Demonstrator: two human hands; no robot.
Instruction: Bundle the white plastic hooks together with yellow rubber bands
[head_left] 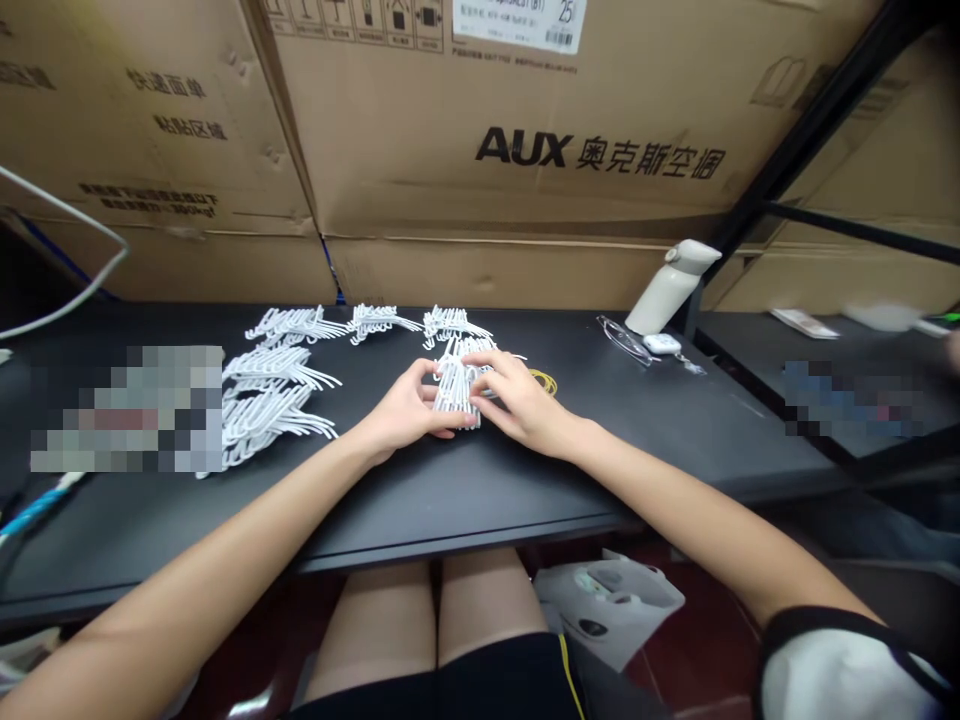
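A bundle of small white hangers (pixel 453 385) stands on the black table in front of me, its hooked ends pointing away. My left hand (pixel 405 405) grips the bundle from the left, thumb and fingers around its lower side. From the right, my right hand (pixel 521 405) closes its curled fingers on the same bundle and covers part of it. Yellow rubber bands (pixel 544 382) lie just beyond my right hand, partly hidden by it. Right behind the held bundle is another group of white hangers (pixel 450 322).
More hanger stacks (pixel 270 415) lie on the left of the black table (pixel 450 500). At the back right are a white bottle (pixel 671 287), glasses (pixel 626 340) and a small white case (pixel 661 344). Large cardboard boxes (pixel 510 200) stand behind. A plastic bag (pixel 611 605) lies below.
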